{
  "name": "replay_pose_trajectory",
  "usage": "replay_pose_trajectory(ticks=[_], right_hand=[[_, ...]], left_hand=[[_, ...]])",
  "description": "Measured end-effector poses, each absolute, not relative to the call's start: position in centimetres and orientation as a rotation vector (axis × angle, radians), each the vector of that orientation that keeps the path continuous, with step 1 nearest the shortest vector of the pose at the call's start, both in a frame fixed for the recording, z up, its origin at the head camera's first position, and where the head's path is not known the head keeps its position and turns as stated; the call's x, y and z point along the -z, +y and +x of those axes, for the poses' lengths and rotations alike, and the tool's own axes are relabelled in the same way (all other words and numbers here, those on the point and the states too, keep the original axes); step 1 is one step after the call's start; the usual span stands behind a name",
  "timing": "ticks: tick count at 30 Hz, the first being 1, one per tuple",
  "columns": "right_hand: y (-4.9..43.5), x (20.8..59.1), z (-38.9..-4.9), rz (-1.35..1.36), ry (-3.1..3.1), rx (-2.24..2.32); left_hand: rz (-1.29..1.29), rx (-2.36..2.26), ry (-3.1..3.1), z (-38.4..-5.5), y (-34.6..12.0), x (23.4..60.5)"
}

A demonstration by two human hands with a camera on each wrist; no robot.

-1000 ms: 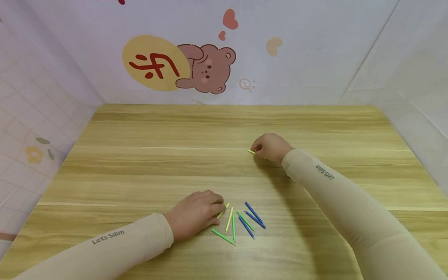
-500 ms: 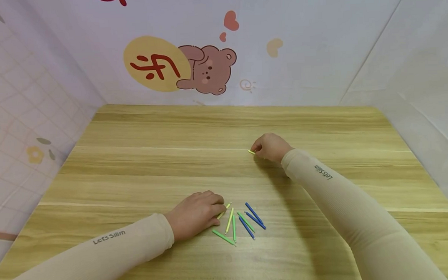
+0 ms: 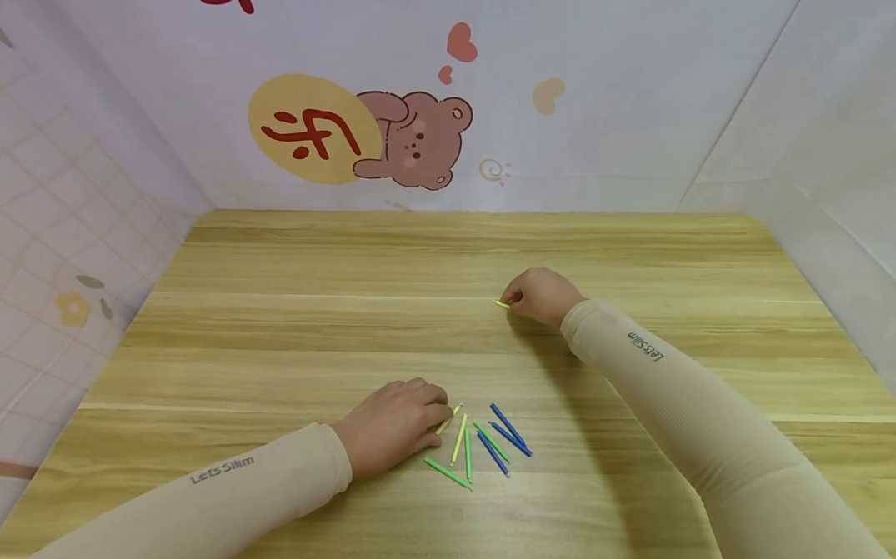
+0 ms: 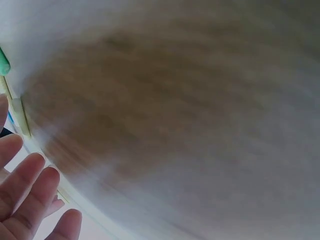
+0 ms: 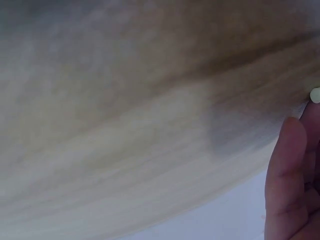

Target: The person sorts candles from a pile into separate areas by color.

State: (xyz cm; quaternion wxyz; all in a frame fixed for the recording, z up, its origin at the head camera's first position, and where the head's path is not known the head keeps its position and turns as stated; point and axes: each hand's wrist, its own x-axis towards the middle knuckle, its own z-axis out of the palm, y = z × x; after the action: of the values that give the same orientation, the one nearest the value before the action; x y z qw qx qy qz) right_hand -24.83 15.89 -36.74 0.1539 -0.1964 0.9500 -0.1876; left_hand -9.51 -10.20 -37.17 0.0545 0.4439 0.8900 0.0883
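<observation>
In the head view my right hand [image 3: 545,296] pinches a thin yellow candle [image 3: 502,304] just above the table, its wick end sticking out to the left. The candle's round pale end [image 5: 315,95] shows at the edge of the right wrist view. My left hand [image 3: 394,428] rests on the table with relaxed fingers, partly covering a second yellow candle [image 3: 456,411]. Beside it lie another yellow candle [image 3: 458,440], a green candle [image 3: 447,473], an upright-lying green one and a third green candle [image 3: 491,440]. Blue candles [image 3: 509,438] lie to their right.
The wood-grain table [image 3: 308,344] meets a white back wall [image 3: 622,138] printed with a bear and hearts. Side walls close it in at left and right. Both forearms, in cream sleeves [image 3: 269,479], reach in from the near edge.
Almost nothing differs. The head view shifts very slightly; both hands stay in place, the right one still pinching the yellow candle.
</observation>
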Motion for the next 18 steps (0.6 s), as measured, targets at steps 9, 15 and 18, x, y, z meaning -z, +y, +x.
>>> replay_pose_trajectory(ticks=[9, 15, 18], right_hand=[[16.0, 36.6, -24.5, -0.608, 2.752, 0.543], [16.3, 36.6, -24.4, -0.595, 2.759, 0.565], [16.5, 36.6, -24.5, -0.580, 2.757, 0.571]], left_hand=[[1.283, -0.282, 2.744, -9.5, -9.6, 37.0], [1.237, -0.277, 2.771, -9.5, -9.2, 37.0], [1.226, -0.270, 2.775, -9.6, -9.1, 37.0]])
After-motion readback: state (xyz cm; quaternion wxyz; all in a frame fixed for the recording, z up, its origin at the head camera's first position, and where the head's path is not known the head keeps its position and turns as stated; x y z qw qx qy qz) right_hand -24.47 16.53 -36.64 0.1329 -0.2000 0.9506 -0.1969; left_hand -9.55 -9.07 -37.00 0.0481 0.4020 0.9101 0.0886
